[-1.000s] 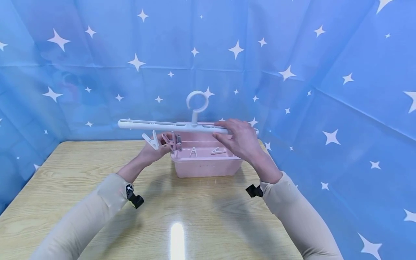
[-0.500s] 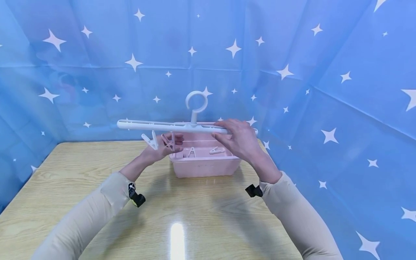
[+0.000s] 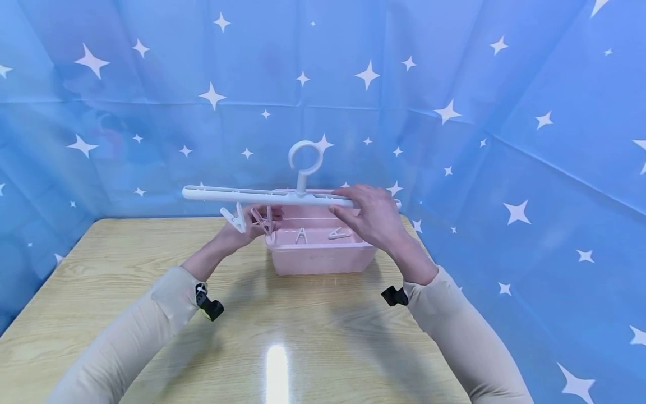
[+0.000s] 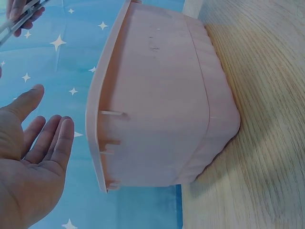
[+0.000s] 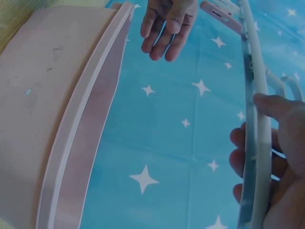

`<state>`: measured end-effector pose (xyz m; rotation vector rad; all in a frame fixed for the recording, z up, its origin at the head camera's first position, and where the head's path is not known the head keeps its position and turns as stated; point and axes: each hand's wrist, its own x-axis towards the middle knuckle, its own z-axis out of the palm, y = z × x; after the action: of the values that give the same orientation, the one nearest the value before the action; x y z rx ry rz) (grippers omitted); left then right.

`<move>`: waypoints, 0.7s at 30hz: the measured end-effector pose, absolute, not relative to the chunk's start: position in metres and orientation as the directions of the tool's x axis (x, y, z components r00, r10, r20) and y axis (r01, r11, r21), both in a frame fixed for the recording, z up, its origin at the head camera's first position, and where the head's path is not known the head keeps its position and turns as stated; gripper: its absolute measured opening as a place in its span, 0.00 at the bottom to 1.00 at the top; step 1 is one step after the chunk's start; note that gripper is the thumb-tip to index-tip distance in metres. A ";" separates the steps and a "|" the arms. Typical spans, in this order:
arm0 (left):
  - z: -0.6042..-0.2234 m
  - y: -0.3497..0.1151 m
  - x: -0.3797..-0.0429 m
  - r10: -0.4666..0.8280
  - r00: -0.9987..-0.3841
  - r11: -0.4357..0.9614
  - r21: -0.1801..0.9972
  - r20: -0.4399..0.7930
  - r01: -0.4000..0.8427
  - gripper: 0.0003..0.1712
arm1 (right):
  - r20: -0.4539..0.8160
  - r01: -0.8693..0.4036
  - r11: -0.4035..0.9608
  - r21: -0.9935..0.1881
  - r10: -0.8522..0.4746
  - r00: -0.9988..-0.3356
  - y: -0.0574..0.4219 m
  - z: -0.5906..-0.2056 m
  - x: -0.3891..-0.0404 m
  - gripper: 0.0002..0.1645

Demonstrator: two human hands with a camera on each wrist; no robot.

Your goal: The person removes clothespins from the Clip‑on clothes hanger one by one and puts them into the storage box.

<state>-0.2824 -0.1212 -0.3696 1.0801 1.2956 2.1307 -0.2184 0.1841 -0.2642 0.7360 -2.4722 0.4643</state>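
In the head view my right hand [image 3: 373, 216] grips the right arm of a white clothes hanger [image 3: 242, 195], its ring hook upward. The right wrist view shows the thumb on the bar [image 5: 259, 143] and the fingers curled behind it. From the hanger's left arm hang a white clothespin [image 3: 239, 217] and a pink clothespin [image 3: 270, 220]. My left hand [image 3: 247, 229] is behind these two, partly hidden by them. In the left wrist view the left hand [image 4: 33, 176] has its fingers extended and holds nothing.
Below the hanger a pink plastic basin [image 3: 323, 261] stands on the wooden table [image 3: 313, 320]. Inside it lie a white clothespin [image 3: 301, 235] and another white clothespin [image 3: 339, 233]. A blue curtain [image 3: 343, 123] with white stars hangs behind and to the right.
A greyish clothespin that was in my left hand one second ago has left it, and the fingers have opened. The right hand and hanger have stayed nearly still.
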 end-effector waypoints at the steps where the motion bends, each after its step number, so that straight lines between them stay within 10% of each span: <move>1: -0.368 -0.121 -0.281 0.610 -0.687 -0.289 0.918 0.395 0.271 0.24 | 0.562 -0.583 0.794 -0.171 -0.408 -0.720 0.184 -0.264 -0.218 0.21; 7: -0.360 -0.126 -0.274 0.417 -0.826 0.095 0.885 0.380 0.455 0.19 | 0.549 -0.582 0.793 -0.181 -0.410 -0.728 0.182 -0.263 -0.218 0.21; 21: -0.358 -0.162 -0.257 0.336 -0.895 -0.037 0.954 0.292 0.297 0.29 | 0.537 -0.582 0.792 -0.183 -0.415 -0.734 0.179 -0.264 -0.220 0.21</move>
<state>-0.2566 -0.1616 -0.3584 0.7106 2.1601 2.1256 -0.2201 0.1793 -0.2640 0.7443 -2.5016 0.4704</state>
